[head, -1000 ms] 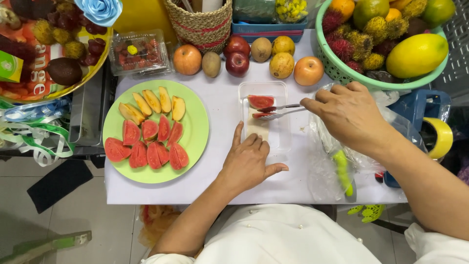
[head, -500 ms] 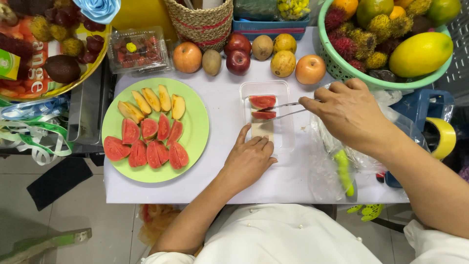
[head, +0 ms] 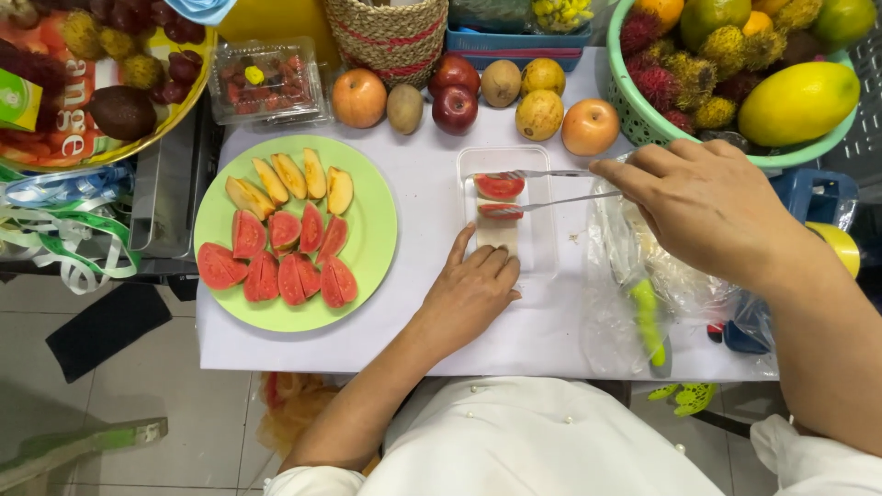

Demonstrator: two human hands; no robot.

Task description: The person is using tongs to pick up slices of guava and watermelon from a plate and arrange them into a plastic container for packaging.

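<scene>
Right hand: our right hand (head: 707, 207) pinches a pair of metal tongs (head: 542, 186) by their far end, fingers pressed together on the handles.
Tongs: the tips close on a red fruit slice (head: 499, 186) held over the clear plastic tray (head: 542, 248) – a second red slice lies just below it, at the lower arm of the tongs.
Left hand: our left hand (head: 470, 292) lies flat on the tray's near end, fingers spread and gripping nothing.
Slip risk: the slice looks wet, so we judge a slack pinch could drop it skew or onto the white tabletop (head: 432, 230).
Tray risk: the tray seems light – should our left hand lift, a push from the tongs might slide it.
Crowding: the green plate (head: 372, 197) of cut slices lies well apart on the left; an orange-red fruit (head: 590, 126) sits just beyond the tray, where we might knock it.
</scene>
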